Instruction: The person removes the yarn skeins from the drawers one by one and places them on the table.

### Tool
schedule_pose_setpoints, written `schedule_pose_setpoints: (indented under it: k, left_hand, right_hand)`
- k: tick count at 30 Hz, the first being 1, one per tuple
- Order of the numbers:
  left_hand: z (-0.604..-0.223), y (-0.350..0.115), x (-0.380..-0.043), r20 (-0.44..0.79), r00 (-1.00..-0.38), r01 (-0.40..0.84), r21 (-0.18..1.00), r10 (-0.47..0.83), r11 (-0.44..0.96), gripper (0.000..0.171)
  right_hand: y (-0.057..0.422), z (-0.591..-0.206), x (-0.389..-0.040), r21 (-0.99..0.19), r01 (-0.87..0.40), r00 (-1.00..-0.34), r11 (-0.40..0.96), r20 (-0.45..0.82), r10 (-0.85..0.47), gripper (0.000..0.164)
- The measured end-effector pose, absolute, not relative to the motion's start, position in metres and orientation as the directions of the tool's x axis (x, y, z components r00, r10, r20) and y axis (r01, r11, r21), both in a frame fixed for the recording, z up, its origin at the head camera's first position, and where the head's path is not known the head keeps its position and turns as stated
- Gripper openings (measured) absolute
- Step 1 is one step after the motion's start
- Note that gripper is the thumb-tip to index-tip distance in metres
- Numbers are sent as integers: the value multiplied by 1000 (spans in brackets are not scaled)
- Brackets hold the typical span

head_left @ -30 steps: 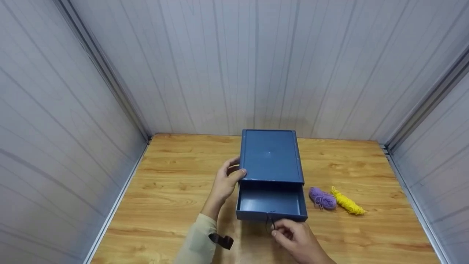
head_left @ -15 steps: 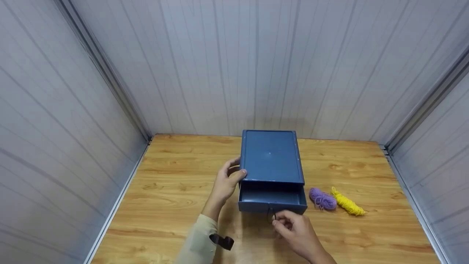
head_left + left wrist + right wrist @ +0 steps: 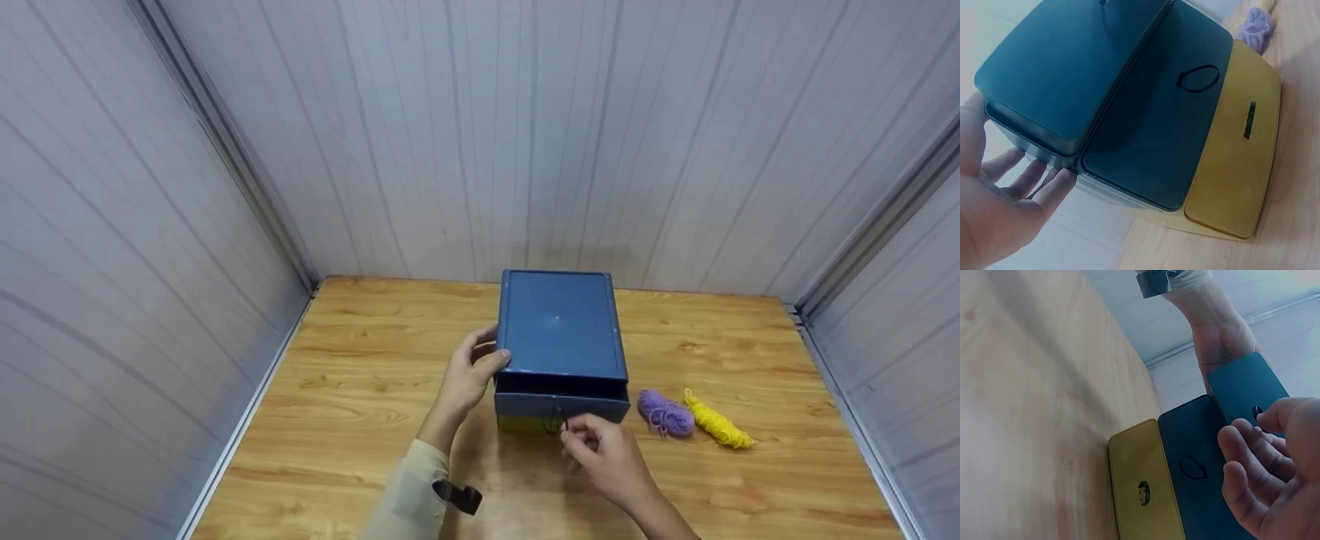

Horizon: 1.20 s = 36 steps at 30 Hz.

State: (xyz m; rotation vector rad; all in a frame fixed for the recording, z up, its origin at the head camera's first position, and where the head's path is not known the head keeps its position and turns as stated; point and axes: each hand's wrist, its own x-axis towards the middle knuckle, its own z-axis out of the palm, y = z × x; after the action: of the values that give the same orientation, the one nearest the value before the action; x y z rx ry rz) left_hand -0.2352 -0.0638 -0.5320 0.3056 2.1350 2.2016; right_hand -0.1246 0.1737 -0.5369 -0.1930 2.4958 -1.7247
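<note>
A small blue drawer cabinet (image 3: 559, 319) stands on the wooden table. Its top drawer (image 3: 525, 406) sticks out a little, leaving a narrow dark gap under the lid. Below it, the left wrist view shows a blue middle drawer (image 3: 1145, 129) and a yellow bottom drawer (image 3: 1235, 146), both flush, each with a black pull. My left hand (image 3: 463, 381) grips the cabinet's left side, thumb on the top edge and fingers along the wall. With thumb and fingertips my right hand (image 3: 609, 456) pinches the black loop pull (image 3: 1256, 412) of the top drawer.
To the cabinet's right lie a purple yarn skein (image 3: 666, 412) and a yellow yarn skein (image 3: 718, 424), side by side on the table (image 3: 360, 360). Pale panel walls (image 3: 480, 150) enclose the table at the back and both sides.
The top drawer has slid inward from well out to a small gap, and my right hand has moved forward with its loop. My left hand keeps its place on the cabinet.
</note>
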Motion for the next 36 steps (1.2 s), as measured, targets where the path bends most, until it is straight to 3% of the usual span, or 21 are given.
schedule_pose_setpoints:
  k: [20, 36]
  left_hand:
    - [-531, -63, -234, 108, -977, 103, 994, 182, -34, 58]
    - [-531, -63, -234, 115, -977, 112, 993, 179, -30, 56]
  right_hand:
    - [175, -541, -154, -947, -35, -995, 320, 3, -101, 19]
    - [182, -543, -147, -944, -40, -994, 327, 3, -112, 29]
